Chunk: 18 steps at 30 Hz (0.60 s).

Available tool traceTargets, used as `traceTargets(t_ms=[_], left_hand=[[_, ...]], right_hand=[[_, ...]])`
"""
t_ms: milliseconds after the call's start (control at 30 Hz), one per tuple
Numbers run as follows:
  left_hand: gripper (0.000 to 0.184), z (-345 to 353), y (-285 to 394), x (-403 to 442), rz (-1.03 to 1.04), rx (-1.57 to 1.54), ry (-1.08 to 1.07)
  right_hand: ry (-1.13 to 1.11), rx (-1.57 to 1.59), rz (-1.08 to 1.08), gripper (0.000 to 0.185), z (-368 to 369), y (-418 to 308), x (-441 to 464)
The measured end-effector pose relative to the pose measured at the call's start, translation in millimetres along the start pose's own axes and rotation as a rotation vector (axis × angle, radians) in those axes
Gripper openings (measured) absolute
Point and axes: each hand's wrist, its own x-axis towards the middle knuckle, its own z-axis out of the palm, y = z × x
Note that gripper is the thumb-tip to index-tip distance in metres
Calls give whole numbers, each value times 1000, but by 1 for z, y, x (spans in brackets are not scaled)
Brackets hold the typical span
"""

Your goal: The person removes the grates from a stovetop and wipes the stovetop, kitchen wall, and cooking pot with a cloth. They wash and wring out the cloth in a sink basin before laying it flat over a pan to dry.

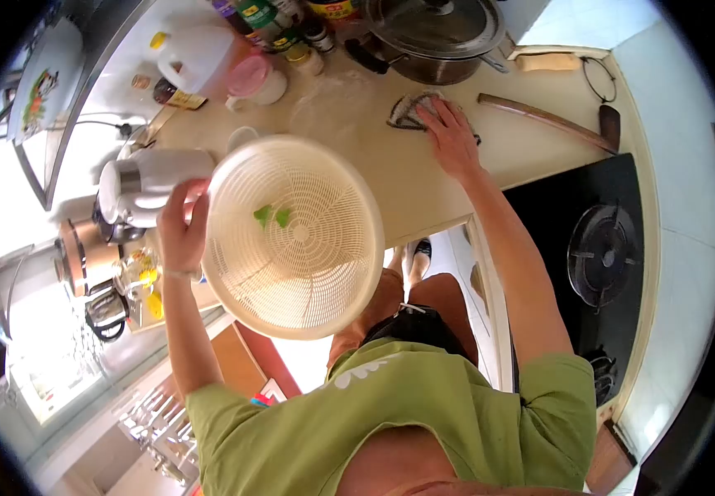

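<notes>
My left hand grips the rim of a cream plastic colander, with its fingers partly behind it. The colander is tilted so that I look into its basket, and a green leaf piece lies inside. On the beige counter, my right hand presses a grey-and-white cloth down. The fingers of that hand lie over the cloth, which is crumpled and dark along its edge.
A lidded pot stands behind the cloth, beside several sauce bottles. A long wooden-handled tool lies at the right, near the black gas stove. Left are a white kettle, a pink-lidded jar and a plastic jug.
</notes>
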Motion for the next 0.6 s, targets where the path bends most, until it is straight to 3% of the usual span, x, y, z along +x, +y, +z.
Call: traceTargets(t_ms=[100,167,233,300,333,400,533,600], left_hand=[[21,-24,-66,-88,-212,-15,147],[23,-27,-84,-139,-515,-91,260],[30,-9,-114,-183,-774,-306,472],[44,19,-83,-193,-1005,-585,511],[49,29,-80,-201,-1033,-710,443],[51,48,-96,-212,-990,-1331,270],[51,74,-81,-204,-982,-1513,334],[55,71,-84,-206,-853,-1511,209]], right_hand=[[-37,96,-7,28,14,-20,-1],[-63,197,-41,25,13,-39,-21],[-80,293,-78,21,4,-55,-44],[-95,358,-104,17,-10,-63,-68],[-101,368,-115,17,-18,-61,-76],[-234,359,-134,15,-37,-44,-86],[-262,256,8,17,-49,13,-76],[-213,165,89,21,-60,28,-61]])
